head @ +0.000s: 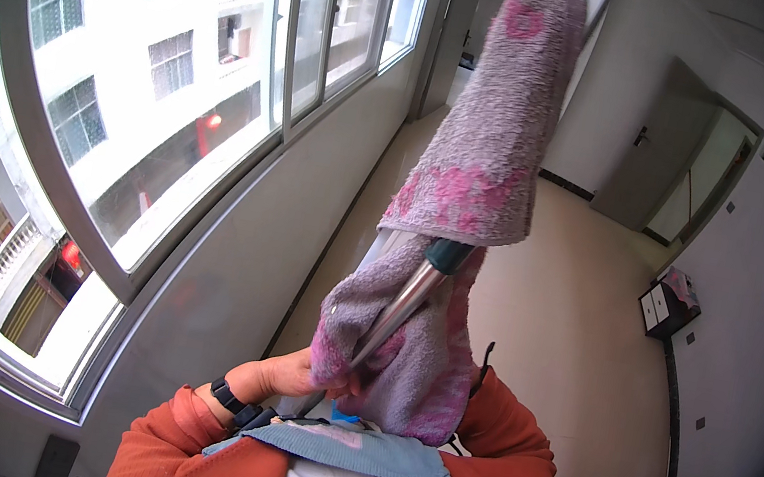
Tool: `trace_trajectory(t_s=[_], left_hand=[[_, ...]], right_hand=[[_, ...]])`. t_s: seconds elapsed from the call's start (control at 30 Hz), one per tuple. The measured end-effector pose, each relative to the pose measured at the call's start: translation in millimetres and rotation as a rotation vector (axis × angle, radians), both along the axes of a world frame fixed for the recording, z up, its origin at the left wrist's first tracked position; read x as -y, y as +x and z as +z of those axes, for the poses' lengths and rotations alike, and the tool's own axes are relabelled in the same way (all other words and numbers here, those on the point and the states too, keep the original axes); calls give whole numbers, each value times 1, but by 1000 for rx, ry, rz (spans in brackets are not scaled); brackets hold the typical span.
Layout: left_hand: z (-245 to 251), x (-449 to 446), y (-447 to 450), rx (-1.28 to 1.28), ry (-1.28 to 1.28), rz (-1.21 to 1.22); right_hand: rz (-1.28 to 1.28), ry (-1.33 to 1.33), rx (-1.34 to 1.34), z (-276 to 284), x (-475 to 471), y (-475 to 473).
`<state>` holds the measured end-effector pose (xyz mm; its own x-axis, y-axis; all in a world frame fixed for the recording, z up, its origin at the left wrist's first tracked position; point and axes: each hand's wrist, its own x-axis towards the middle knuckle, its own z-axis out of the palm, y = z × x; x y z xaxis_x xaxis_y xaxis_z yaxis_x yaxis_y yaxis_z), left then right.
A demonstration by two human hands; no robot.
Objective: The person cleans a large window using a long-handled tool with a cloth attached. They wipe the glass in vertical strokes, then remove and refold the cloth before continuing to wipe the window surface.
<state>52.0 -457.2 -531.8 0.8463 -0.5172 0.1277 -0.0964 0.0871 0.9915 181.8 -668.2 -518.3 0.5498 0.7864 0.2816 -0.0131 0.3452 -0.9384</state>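
Observation:
A metal pole (403,304) with a dark green collar (448,255) slants up in front of me. Over its upper end hangs a grey-purple towel with pink flower patterns (508,116), reaching past the top of the view. A lower fold of towel (432,368) hangs behind and beside the pole. My left hand (299,374) is closed around the pole's lower visible part, its fingers partly covered by the towel. My right hand is out of sight behind the towel; only the orange right sleeve (511,419) shows.
Sliding windows (311,29) line the wall on the left, with a building outside. A grey door (659,145) stands ajar at the back right. Against the right wall sits a small black-and-white cabinet (670,306). Pale tiled floor (567,307) stretches ahead.

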Motion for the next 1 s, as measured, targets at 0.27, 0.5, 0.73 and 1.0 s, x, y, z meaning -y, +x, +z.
trace_trajectory(t_s=[0.27,0.5,0.73,1.0], left_hand=[[11,-12,-15,-7,73,281],[20,-16,-17,156,237,488],[25,-14,-14,259,297,566],[18,10,-1,418,424,711]], right_hand=[[9,-12,38,15,-1,-1],[-220,-35,-1,18,38,-1],[-341,-90,-91,-8,68,11],[-313,230,276,57,41,32]])
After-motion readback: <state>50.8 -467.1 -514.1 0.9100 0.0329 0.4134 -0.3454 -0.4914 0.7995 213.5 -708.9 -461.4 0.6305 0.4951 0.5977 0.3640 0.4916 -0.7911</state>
